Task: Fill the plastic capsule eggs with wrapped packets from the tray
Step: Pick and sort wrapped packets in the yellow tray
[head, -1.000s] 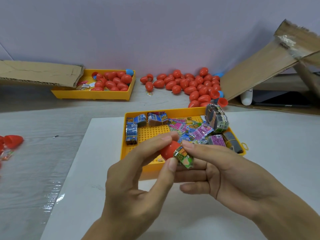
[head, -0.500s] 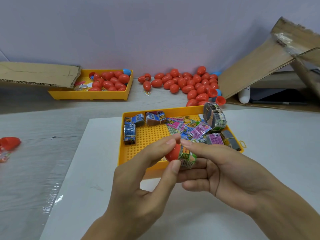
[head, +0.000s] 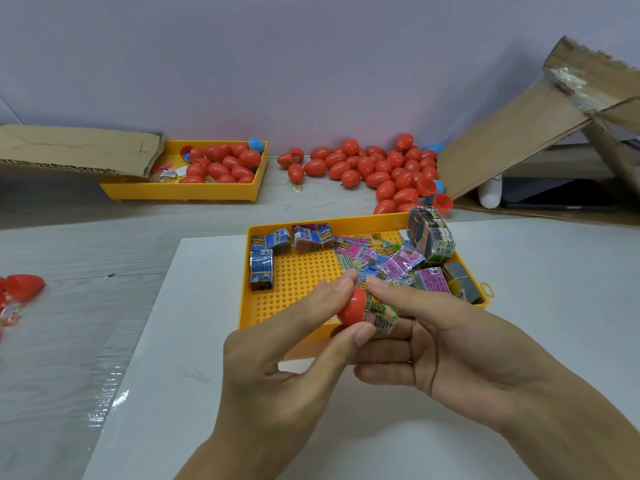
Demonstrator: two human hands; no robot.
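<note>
The left hand pinches a red capsule half between thumb and forefinger, and the right hand grasps a green wrapped packet and pushes it into the open mouth of the half, just above the near rim of the yellow tray. The step in hand seems to be the stuffing of the packet, which sticks out toward 3 o'clock. The next move probably needs a firmer push, then the second half to close the egg.

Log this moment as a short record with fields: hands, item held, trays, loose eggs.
left hand: left hand pinches red plastic egg half
right hand: right hand pushes green wrapped packet into it
near tray: yellow pegged tray holding wrapped packets
far tray: yellow tray holding red eggs
loose eggs: pile of red plastic eggs by the wall
</note>
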